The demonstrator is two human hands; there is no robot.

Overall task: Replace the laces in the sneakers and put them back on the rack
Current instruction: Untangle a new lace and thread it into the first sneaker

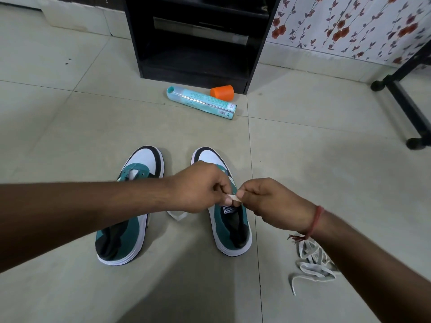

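Observation:
Two teal, white and black sneakers stand side by side on the tiled floor, toes pointing away: the left sneaker and the right sneaker. Above the right sneaker's tongue, my left hand and my right hand both pinch a white lace between fingertips. A loop of that lace hangs down to the floor between the shoes. My left forearm crosses over the left sneaker and hides its middle. A heap of loose white laces lies on the floor under my right wrist.
A black shoe rack stands against the wall ahead. In front of it lie a teal spray can and its orange cap. A black wheeled stand is at the right, next to a floral wall.

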